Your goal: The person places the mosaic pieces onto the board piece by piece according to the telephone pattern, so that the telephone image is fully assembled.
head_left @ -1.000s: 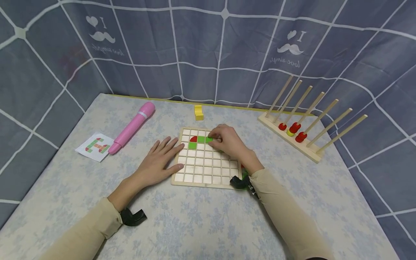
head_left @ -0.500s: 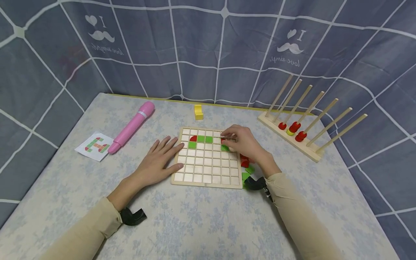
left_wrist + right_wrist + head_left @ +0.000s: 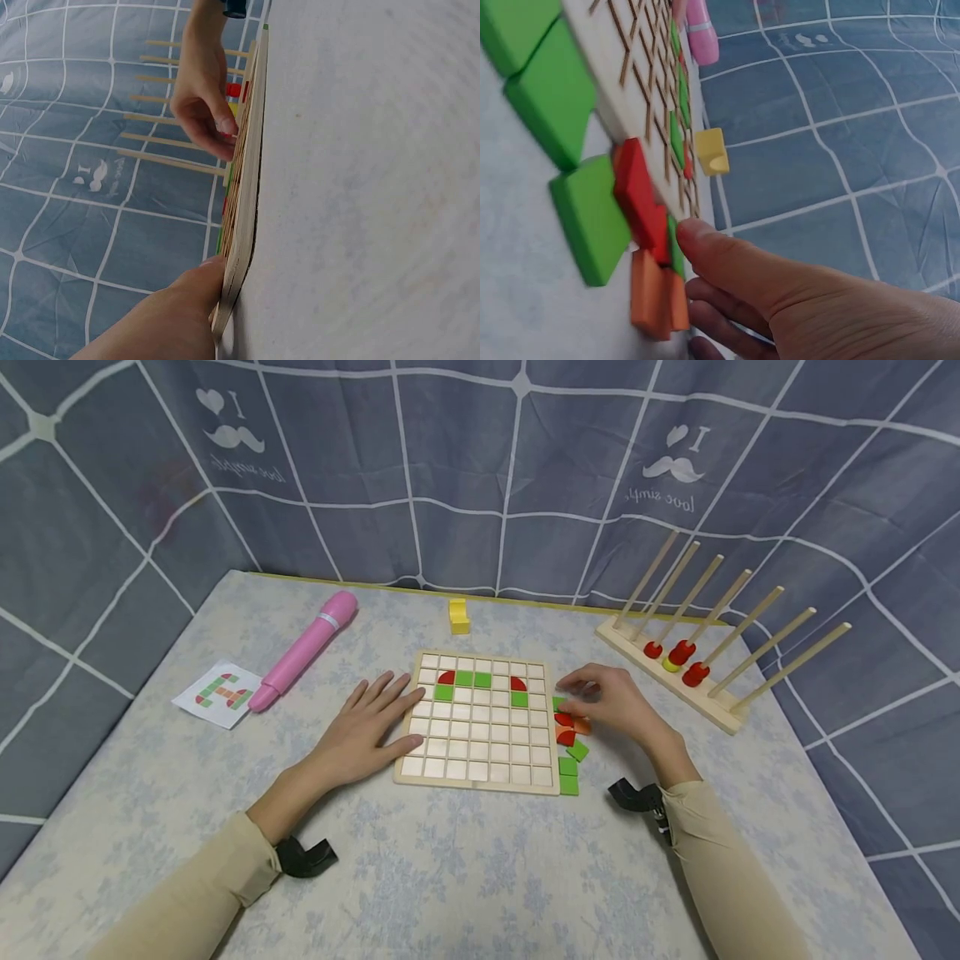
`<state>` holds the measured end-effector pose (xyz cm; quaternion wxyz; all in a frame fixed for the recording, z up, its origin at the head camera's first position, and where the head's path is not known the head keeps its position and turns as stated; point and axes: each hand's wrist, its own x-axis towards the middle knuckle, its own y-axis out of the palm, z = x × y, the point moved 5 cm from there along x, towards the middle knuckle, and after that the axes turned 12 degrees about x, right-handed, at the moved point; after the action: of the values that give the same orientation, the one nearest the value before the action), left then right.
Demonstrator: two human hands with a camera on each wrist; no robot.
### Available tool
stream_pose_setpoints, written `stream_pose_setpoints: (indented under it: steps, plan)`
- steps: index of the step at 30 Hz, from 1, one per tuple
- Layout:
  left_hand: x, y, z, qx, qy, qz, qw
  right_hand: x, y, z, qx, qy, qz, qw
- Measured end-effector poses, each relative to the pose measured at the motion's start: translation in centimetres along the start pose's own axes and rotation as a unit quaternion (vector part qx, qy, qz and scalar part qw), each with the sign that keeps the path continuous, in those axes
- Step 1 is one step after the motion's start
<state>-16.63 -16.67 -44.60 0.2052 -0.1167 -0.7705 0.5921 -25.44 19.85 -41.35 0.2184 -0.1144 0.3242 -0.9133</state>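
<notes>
A small green tile (image 3: 558,703) is being reached for by the right grip (image 3: 611,693). The tile is lying on the counter (image 3: 450,868), just beside the right edge of the wooden board (image 3: 480,735). The thumb and bent fingers are being held apart, with the thumb very near the tile. Whether the tile is being touched cannot be told.

A soft pinch on two sides is being called for, because the tile is looking thin and flat. Red tiles (image 3: 565,738) and orange tiles (image 3: 582,727) are being crowded in close by, so they could be getting bumped if the pinch is being made too wide.

The left side of the board is being steadied by the left grip (image 3: 375,727), which is being laid flat with its fingers spread. That is a good help, since tiles in the little squares could be getting shaken if the board is being nudged.

When a square is being filled, the tile should be lowered level, with its sides lined up, so that no corner is being caught on the raised lines. Colours and turns can be checked on the picture card (image 3: 223,697).
</notes>
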Motion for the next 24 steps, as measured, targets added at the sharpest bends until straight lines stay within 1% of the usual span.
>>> stream_pose_setpoints:
  steps: [4, 9, 13, 18, 21, 24]
  plan:
    - [0.0, 0.0, 0.1, 0.003, 0.001, -0.001, 1.0, -0.2, 0.0, -0.5, 0.008, -0.006, 0.004, 0.9999]
    - [0.0, 0.0, 0.1, 0.0, 0.003, -0.003, 1.0, -0.1, 0.1, -0.8, 0.006, -0.015, -0.003, 0.9999]
    - [0.0, 0.0, 0.1, 0.001, 0.003, -0.003, 1.0, 0.0, 0.2, -0.6, -0.005, -0.026, -0.001, 0.9997]
    - [0.0, 0.0, 0.1, 0.002, 0.001, -0.004, 1.0, 0.5, 0.1, -0.7, -0.034, -0.045, 0.0, 0.9984]
    - [0.0, 0.0, 0.1, -0.001, 0.001, -0.002, 1.0, 0.7, -0.3, -1.3, -0.036, -0.039, -0.013, 0.9985]
    - [-0.1, 0.0, 0.1, -0.001, 0.001, -0.001, 1.0, 0.8, -0.5, -1.9, -0.014, -0.021, -0.027, 0.9993]
